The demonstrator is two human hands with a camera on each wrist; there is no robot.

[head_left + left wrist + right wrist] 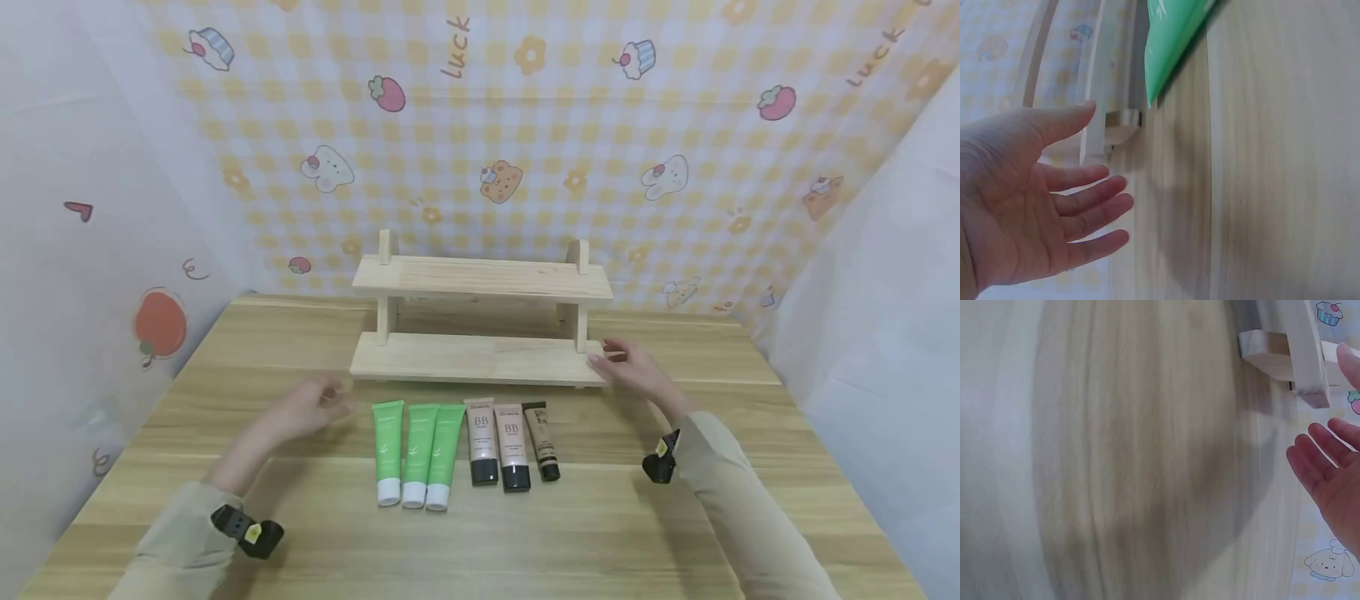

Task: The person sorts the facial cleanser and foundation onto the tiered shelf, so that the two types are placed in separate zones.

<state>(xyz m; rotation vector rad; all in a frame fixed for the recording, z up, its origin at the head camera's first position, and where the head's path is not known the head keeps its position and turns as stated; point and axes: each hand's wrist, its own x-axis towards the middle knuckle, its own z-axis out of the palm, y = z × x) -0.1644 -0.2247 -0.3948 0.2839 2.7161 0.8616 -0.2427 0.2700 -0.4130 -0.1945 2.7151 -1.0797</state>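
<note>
A two-tier wooden shelf (480,358) stands at the back of the table. Near its right end is my right hand (633,371), fingers spread and relaxed, with nothing held; in the right wrist view the fingertips (1310,440) are just off the shelf's lower corner (1313,394). My left hand (311,404) hovers off the shelf's left end, palm bare and fingers loosely extended in the left wrist view. Before the shelf lie several tubes: three green ones with white caps (388,450), two pinkish BB cream tubes (482,437) with black caps, and a slim gold-brown tube (542,442).
The wooden tabletop (600,533) runs up to a yellow checked cloth (480,108) hanging behind the shelf. White cloth walls (90,208) flank the table on both sides. A black wrist device (251,533) is strapped on each wrist.
</note>
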